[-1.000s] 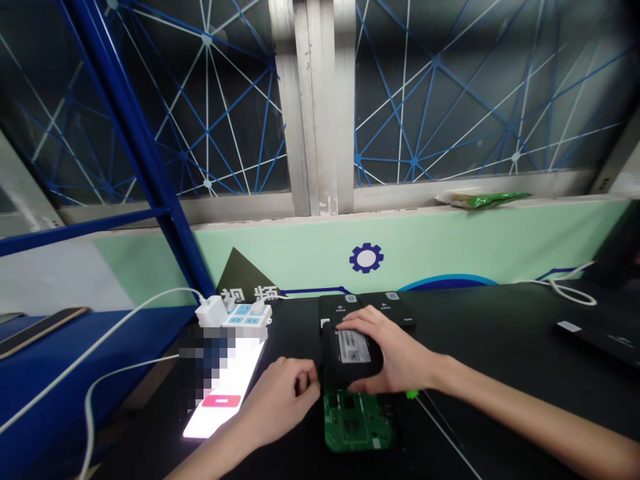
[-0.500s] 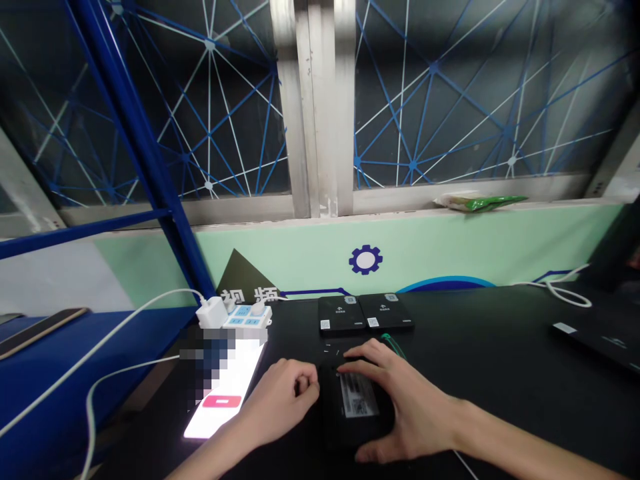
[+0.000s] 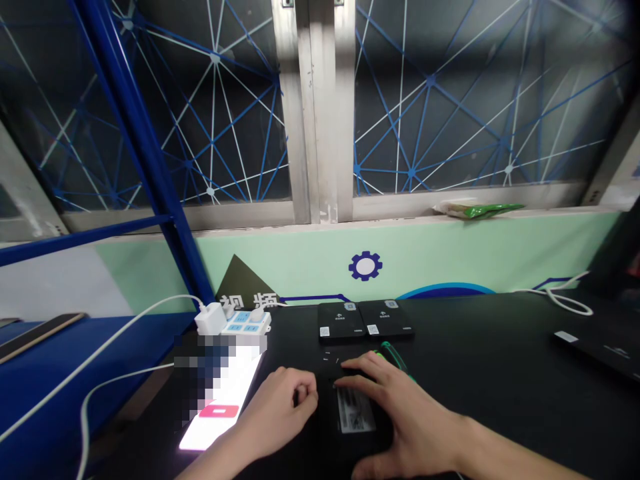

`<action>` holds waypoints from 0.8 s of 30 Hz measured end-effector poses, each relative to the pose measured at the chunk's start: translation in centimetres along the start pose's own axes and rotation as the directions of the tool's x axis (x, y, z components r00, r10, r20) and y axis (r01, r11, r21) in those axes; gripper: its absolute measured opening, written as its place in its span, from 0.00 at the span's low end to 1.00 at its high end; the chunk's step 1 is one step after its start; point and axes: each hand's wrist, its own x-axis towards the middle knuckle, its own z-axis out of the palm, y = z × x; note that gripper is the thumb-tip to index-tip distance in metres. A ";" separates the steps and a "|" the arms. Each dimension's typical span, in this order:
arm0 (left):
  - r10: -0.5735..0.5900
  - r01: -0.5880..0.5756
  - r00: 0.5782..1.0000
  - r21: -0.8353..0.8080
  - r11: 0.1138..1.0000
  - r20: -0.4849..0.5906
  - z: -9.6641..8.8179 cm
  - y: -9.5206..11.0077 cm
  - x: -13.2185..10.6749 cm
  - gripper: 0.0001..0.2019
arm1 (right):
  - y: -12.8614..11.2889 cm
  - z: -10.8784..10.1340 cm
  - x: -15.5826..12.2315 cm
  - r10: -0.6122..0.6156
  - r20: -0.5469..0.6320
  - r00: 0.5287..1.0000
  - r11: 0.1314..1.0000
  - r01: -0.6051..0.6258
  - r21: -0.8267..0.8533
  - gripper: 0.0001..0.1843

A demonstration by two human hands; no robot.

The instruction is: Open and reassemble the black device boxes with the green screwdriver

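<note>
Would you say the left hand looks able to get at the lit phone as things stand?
Probably yes: the left hand is loosely curled with no object visible in it, and the lit phone lies right beside it, with nothing seen blocking the way.

white characters 视频 point(image 3: 265, 300) on dark triangle point(image 3: 241, 280), gear sign point(image 3: 365, 266) on green wall point(image 3: 305, 263), illegible label point(image 3: 356, 412) on black case point(image 3: 345, 447)

The casing point(image 3: 360, 445) is black with a grey printed label point(image 3: 356, 410). The dark windows point(image 3: 450, 143) carry a blue-and-white criss-cross pattern; the wall point(image 3: 425, 257) is pale green, the counter point(image 3: 500, 373) black.
</note>
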 end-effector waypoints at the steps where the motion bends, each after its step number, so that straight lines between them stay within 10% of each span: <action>1: 0.000 0.001 1.000 -0.008 1.000 0.010 0.0 0.0 0.0 0.10 | 0.0 0.0 0.0 -0.007 0.001 1.000 1.000 0.007 -0.005 0.48; 8: -0.011 0.011 1.000 0.007 1.000 0.027 -0.1 0.0 0.1 0.12 | -0.3 -0.2 -0.1 -0.068 0.015 0.998 0.994 0.069 -0.082 0.37; 24: -0.017 0.018 1.000 0.027 0.999 -0.012 -0.3 0.2 0.0 0.13 | -0.1 -0.1 -0.3 -0.025 0.098 0.995 0.994 0.035 -0.105 0.46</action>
